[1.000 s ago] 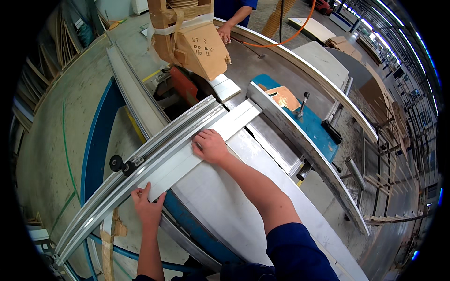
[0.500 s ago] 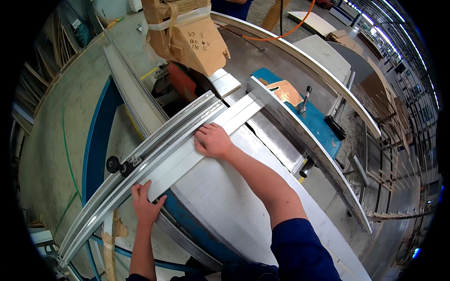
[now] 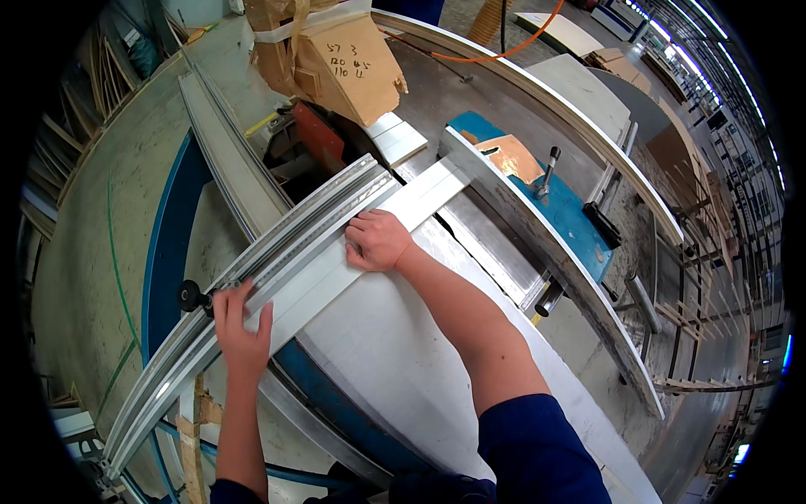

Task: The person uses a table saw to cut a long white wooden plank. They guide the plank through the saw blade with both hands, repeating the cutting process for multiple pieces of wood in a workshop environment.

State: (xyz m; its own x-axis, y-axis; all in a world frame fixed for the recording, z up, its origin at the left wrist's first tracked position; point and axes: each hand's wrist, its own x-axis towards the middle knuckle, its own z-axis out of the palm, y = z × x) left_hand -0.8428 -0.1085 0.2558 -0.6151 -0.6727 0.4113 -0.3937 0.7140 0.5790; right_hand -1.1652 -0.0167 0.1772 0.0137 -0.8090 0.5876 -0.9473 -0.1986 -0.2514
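A long white grooved strip [image 3: 315,290] lies along an aluminium guide rail [image 3: 285,256] on the saw table. My right hand [image 3: 379,241] is closed on the strip near its middle, with curled fingers pressed onto it and some fingertips hidden. At the strip's near end, my left hand [image 3: 241,328] is open, thumb apart from the fingers. Those fingers reach over the rail beside a black round knob [image 3: 192,294]; whether they touch it I cannot tell. The strip's far end meets a long metal fence [image 3: 537,231].
Above the saw hangs a cardboard-covered guard [image 3: 348,71]. Beyond the fence sits a blue plate [image 3: 579,235] with a lever handle [image 3: 547,172]. White pieces [image 3: 395,141] lie past the rail, and an orange hose [image 3: 512,57] crosses the back. Boards [image 3: 80,92] lean at the far left.
My left hand has moved left and forward off the strip's near end, up to the rail by the knob. My right hand stays on the strip. The view has shifted slightly.
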